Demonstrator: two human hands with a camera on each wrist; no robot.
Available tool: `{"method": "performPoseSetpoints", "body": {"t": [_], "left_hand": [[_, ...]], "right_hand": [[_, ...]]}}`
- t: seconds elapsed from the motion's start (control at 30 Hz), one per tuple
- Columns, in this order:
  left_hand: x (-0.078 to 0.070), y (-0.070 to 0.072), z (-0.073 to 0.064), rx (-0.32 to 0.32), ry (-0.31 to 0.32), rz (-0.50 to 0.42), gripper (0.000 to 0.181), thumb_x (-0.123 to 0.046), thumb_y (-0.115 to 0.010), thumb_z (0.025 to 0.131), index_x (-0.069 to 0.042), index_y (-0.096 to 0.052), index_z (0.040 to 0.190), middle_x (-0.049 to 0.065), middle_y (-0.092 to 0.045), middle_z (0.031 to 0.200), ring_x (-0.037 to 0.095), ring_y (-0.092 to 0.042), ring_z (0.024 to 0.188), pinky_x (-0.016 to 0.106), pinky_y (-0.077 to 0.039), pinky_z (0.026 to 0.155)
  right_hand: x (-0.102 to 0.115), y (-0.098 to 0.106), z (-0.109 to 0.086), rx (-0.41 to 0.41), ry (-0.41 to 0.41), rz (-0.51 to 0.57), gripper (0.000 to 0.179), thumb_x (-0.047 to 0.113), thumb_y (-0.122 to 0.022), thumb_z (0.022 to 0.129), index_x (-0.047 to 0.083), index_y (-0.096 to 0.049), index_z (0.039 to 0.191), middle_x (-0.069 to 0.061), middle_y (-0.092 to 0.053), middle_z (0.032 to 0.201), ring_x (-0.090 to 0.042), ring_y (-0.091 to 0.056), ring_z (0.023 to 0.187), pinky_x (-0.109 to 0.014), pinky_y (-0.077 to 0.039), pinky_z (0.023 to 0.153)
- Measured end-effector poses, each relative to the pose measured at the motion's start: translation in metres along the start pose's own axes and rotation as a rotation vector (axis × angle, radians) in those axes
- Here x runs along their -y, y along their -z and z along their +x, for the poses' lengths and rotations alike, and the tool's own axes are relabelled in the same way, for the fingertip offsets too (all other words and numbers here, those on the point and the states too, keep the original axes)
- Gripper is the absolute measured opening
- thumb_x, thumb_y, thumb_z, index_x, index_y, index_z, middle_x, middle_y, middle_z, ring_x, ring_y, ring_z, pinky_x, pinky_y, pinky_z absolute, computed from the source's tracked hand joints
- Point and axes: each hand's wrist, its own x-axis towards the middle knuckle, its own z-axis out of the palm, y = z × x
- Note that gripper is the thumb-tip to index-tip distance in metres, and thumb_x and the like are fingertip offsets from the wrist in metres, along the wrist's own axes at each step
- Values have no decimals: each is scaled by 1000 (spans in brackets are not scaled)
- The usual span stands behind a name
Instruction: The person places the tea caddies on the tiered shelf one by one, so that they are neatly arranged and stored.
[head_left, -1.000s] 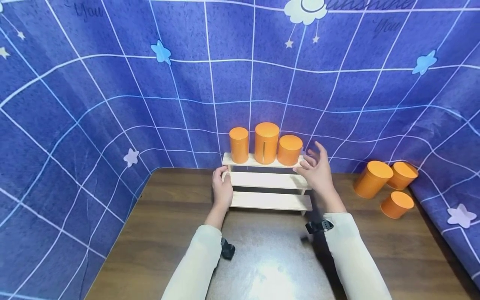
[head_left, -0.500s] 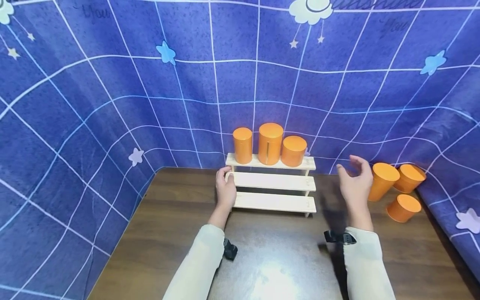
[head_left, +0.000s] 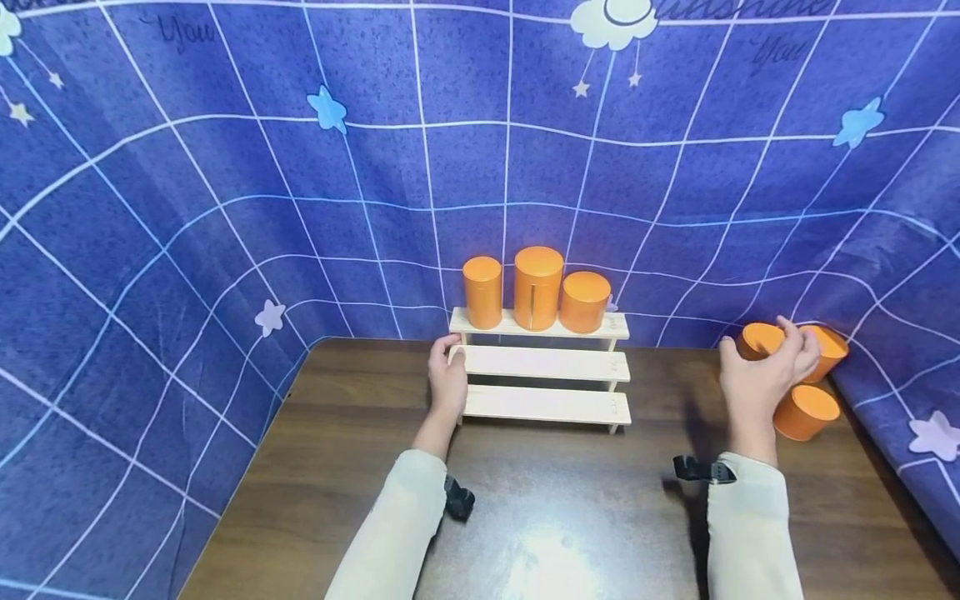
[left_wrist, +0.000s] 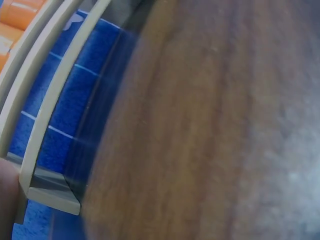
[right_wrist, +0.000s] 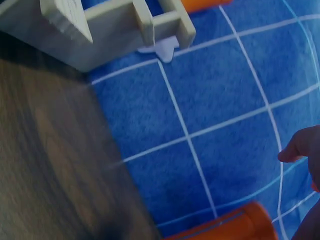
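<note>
A three-tier pale wooden display shelf [head_left: 542,363] stands against the backdrop. My left hand [head_left: 448,385] grips its left end, with the thumb by the middle tier; part of a finger shows in the left wrist view. On the top tier stand a narrow orange canister [head_left: 483,293], a taller one [head_left: 537,290] and a short one [head_left: 585,303]. At the right, my right hand [head_left: 761,385] holds nothing, its thumb and fingers spread apart. It is in front of a tall orange canister [head_left: 759,337], partly hiding it. Whether it touches cannot be told.
Behind the right hand, a second orange canister [head_left: 828,353] stands near the back corner. A short orange canister [head_left: 807,412] is closer, right of the wrist. The brown wooden table [head_left: 360,417] meets a blue gridded cloth [head_left: 375,183] at the back and sides.
My right hand has moved right, away from the shelf's top tier to the canisters at the right. My left hand keeps its place on the shelf; the three canisters there stay put.
</note>
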Motion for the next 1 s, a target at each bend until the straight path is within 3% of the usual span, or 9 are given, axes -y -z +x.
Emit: {"method": "performPoseSetpoints", "body": {"t": [0.13, 0.27, 0.5, 0.63, 0.7, 1.0], "left_hand": [[1, 1, 5, 2, 81, -143, 27, 7, -56, 96, 7, -64, 122, 20, -62, 136, 28, -55, 128, 36, -44, 110], [3, 2, 11, 5, 134, -266, 26, 11, -56, 93, 7, -64, 118, 10, -61, 124, 19, -52, 119, 30, -42, 105], [-2, 2, 10, -4, 164, -356, 25, 14, -54, 93, 11, -62, 116, 1, -57, 110, 14, -50, 112, 26, -43, 101], [-3, 1, 9, -17, 182, -413, 21, 15, -54, 93, 8, -64, 111, 1, -58, 105, 14, -51, 107, 24, -44, 97], [-3, 0, 9, -25, 185, -431, 20, 16, -54, 92, 7, -64, 108, 1, -59, 103, 14, -52, 106, 24, -45, 96], [-3, 0, 8, -29, 159, -378, 18, 14, -55, 93, 10, -63, 108, 0, -58, 104, 14, -50, 108, 24, -45, 96]], "right_hand": [[-15, 1, 3, 35, -114, 24, 85, 14, -86, 81, 19, -44, 154, -5, -28, 167, -15, -22, 156, -22, -21, 128], [-27, 1, 6, 75, -208, 30, 101, 17, -85, 82, 26, -26, 163, -2, -24, 170, -12, -23, 157, -19, -18, 128], [-42, 4, 10, 194, -432, 96, 113, 22, -82, 88, 31, -3, 169, 2, -6, 177, -10, -11, 163, -18, -7, 131], [-49, 6, 12, 223, -534, 147, 110, 20, -78, 92, 33, 1, 168, 1, -2, 178, -10, -7, 165, -20, -4, 132], [-53, 6, 12, 228, -548, 154, 107, 19, -77, 93, 31, -1, 168, -1, -6, 178, -10, -10, 165, -20, -5, 133], [-56, 4, 13, 229, -601, 155, 86, 16, -74, 96, 24, -20, 163, -3, -24, 173, -13, -26, 159, -24, -18, 133]]}}
